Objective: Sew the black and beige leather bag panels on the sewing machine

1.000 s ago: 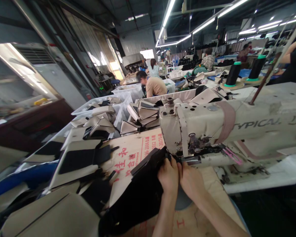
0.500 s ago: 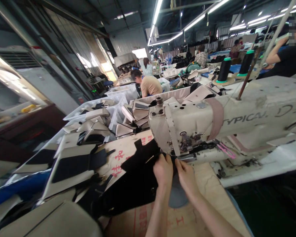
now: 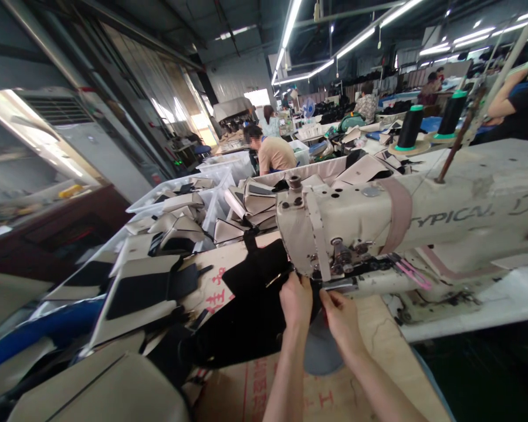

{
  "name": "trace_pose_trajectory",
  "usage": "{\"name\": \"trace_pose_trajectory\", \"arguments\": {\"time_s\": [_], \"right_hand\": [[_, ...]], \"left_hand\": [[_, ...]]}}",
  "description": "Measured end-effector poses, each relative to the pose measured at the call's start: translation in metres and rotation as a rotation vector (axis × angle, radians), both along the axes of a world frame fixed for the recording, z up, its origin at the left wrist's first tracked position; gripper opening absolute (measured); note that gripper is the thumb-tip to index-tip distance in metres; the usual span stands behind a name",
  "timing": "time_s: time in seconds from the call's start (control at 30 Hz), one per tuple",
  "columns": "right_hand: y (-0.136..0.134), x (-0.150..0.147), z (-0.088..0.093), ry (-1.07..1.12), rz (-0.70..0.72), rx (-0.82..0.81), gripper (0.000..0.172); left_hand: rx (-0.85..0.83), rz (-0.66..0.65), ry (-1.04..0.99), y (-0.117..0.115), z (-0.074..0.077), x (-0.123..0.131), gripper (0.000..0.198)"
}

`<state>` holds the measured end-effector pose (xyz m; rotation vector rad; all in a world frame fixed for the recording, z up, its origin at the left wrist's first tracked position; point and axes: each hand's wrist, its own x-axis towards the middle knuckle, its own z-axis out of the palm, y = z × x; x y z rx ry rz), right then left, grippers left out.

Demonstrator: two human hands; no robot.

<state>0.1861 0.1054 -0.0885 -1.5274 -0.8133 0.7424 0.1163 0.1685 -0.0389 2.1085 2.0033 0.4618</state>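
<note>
A beige sewing machine [image 3: 378, 223] marked TYPICAL reaches in from the right, its head over a cardboard-covered table [image 3: 378, 334]. A black piece of material [image 3: 242, 316] lies under the needle area and spreads to the left. My left hand [image 3: 295, 302] grips the black piece's edge just below the machine head, fingers curled. Close beside it, my right hand [image 3: 341, 316] pinches the same edge at the presser foot. The needle itself is hidden behind the hands and the machine head.
Stacks of beige and black cut pieces [image 3: 149, 281] crowd the left of the table, with white bins [image 3: 176, 199] of more behind. Black thread cones [image 3: 410, 128] stand behind the machine. Other people [image 3: 273, 153] sit at benches farther back; a person's arm [image 3: 506, 99] shows at upper right.
The black piece has slid further left and away under the machine head, with more of it showing beyond the needle. Both hands stayed at the presser foot, the right now slightly lower.
</note>
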Motion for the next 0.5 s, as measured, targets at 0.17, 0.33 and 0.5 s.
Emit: {"name": "trace_pose_trajectory", "arguments": {"time_s": [0.17, 0.33, 0.5], "right_hand": [[0.004, -0.007, 0.006, -0.077, -0.021, -0.017, 0.047], [-0.019, 0.016, 0.014, -0.152, 0.081, 0.015, 0.046], [-0.079, 0.158, 0.024, -0.792, -0.405, 0.271, 0.035]], "left_hand": [[-0.016, -0.005, 0.001, 0.007, 0.000, 0.001, 0.028], [-0.022, -0.005, 0.001, 0.006, 0.003, -0.001, 0.029], [-0.016, 0.001, 0.003, 0.004, 0.002, -0.002, 0.024]]}}
